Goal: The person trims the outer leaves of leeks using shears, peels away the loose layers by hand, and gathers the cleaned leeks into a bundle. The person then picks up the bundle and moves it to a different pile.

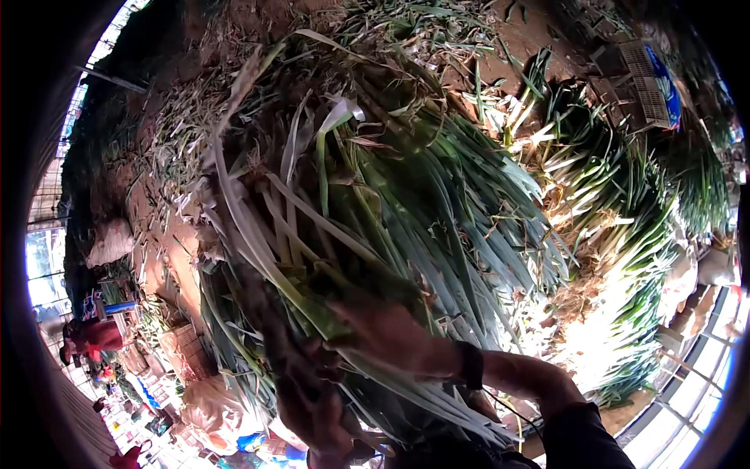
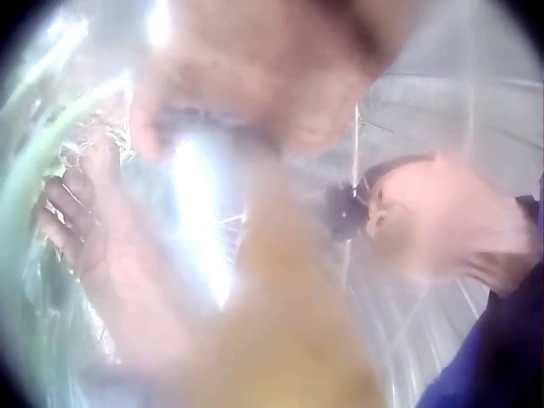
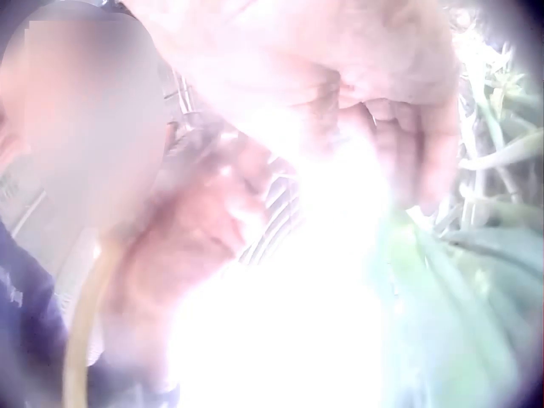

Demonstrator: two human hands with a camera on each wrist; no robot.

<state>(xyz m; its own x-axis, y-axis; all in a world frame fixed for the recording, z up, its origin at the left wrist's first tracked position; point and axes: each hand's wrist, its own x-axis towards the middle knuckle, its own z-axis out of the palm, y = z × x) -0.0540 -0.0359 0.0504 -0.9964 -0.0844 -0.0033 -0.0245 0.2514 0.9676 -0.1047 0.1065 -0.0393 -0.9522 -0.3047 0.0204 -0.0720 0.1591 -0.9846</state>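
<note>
Long green onions [image 1: 461,211] lie heaped before me, leaves fanning right. Across the heap, a pale-stemmed green onion [image 1: 293,293] runs slantwise to my hands. My left hand [image 1: 316,387] curls its fingers round it at the lower middle of the head view; in the left wrist view the left hand [image 2: 263,76] is blurred at the top. My right hand [image 1: 391,332] is just above and to the right, blurred, over the same stalk. In the right wrist view, the right hand [image 3: 374,93] has bent fingers, with green leaves [image 3: 442,297] at their tips. Glare hides part of the grip.
More green onions [image 1: 617,227] lie in a bright row at right, roots inward. Stripped leaves [image 1: 180,156] litter the ground at left and top. A plastic crate [image 1: 644,78] stands at upper right. A person in red [image 1: 94,336], a basket [image 1: 183,352] and sacks [image 1: 211,410] appear lower left.
</note>
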